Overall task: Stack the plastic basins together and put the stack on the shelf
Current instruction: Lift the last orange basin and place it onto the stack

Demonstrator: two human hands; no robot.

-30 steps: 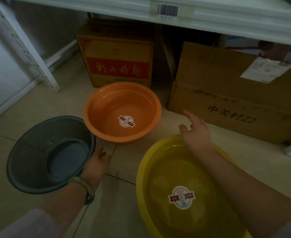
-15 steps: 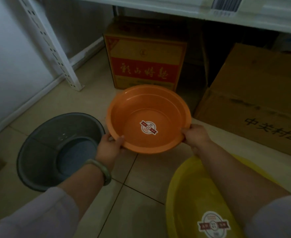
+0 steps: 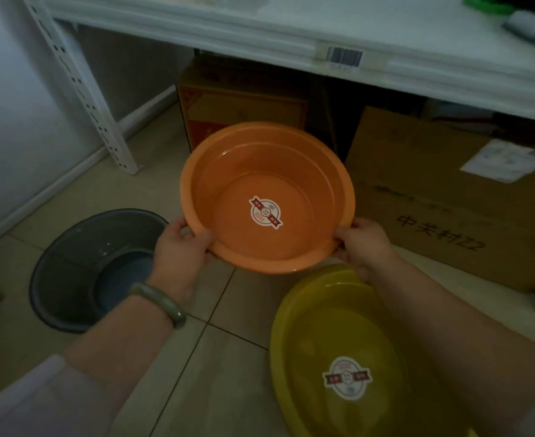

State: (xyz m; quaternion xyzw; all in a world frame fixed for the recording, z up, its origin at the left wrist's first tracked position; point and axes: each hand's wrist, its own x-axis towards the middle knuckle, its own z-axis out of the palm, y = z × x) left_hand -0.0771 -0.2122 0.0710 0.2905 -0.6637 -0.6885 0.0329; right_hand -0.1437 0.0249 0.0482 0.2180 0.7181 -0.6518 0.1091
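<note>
Here I have both hands, left (image 3: 181, 247) and right (image 3: 362, 244), clamped on the orange basin's (image 3: 266, 197) rim at nine and three o'clock, lifted off the floor (image 3: 196, 357); it looks light, stiff, slick.

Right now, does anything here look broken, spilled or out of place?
Nothing stands out. The orange basin is held level by both hands, and the grey basin and yellow basin sit upright, intact and dry.

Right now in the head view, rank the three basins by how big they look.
1. Yellow basin, largest, though nearest the camera and cut off by the frame.
2. Orange basin and grey basin: they look alike; the orange is lifted closer, so unranked.
</note>
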